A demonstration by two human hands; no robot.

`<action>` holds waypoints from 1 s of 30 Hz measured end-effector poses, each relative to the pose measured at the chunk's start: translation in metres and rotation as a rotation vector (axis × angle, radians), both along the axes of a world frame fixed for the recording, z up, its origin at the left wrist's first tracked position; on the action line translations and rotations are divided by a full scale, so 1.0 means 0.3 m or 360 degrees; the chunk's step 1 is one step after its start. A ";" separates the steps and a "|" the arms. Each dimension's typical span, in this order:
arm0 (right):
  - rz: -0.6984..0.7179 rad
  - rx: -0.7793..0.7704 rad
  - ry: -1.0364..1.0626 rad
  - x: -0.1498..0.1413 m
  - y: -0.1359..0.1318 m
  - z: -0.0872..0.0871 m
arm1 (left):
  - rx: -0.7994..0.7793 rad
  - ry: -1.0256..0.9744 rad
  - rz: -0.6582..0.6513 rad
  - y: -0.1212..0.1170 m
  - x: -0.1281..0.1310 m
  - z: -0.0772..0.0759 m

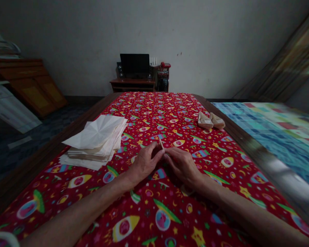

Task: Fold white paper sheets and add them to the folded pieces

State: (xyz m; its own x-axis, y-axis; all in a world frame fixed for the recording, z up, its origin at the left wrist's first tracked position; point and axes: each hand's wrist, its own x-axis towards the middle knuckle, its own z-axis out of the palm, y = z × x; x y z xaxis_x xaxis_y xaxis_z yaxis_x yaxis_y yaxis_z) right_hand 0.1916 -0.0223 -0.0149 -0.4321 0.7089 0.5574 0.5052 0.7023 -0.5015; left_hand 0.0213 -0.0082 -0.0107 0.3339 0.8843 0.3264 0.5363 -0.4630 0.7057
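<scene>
My left hand (pixel 147 159) and my right hand (pixel 181 164) meet near the middle of the red patterned cloth (pixel 126 228). Between their fingertips a small folded piece of paper (pixel 161 144) stands on edge, pinched from both sides. Most of it is hidden behind the fingers. To the left of my hands lies a loose stack of creased white paper sheets (pixel 98 132), the top one marked with fold lines fanning out from its centre. Further off on the right sit folded paper pieces (pixel 205 120), grouped side by side on the cloth.
Dark wooden table edges (pixel 234 137) run along both sides of the cloth. At the far end stand a monitor (pixel 135 63) and a red telephone (pixel 165 64). A bed with a colourful cover (pixel 270 133) is on the right, a wooden cabinet (pixel 33 85) on the left.
</scene>
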 end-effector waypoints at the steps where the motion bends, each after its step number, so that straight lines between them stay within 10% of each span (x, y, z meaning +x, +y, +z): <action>1: 0.0006 0.0017 -0.0015 0.000 -0.002 0.001 | -0.0014 -0.0007 0.0003 -0.002 -0.001 0.003; 20: -0.0328 0.0031 -0.0215 -0.003 -0.006 -0.011 | 0.0230 0.0119 -0.0103 -0.029 0.013 0.020; 30: -0.0448 0.0221 -0.0462 -0.009 -0.001 -0.010 | 0.0082 0.0161 0.0236 -0.024 0.033 0.016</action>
State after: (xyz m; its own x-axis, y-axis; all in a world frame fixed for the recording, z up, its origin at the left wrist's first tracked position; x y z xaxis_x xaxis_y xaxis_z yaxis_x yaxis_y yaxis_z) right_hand 0.1891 -0.0224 -0.0179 -0.3858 0.7485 0.5394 0.7932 0.5677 -0.2205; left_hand 0.0311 -0.0154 -0.0059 0.2346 0.9093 0.3438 0.6685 -0.4076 0.6221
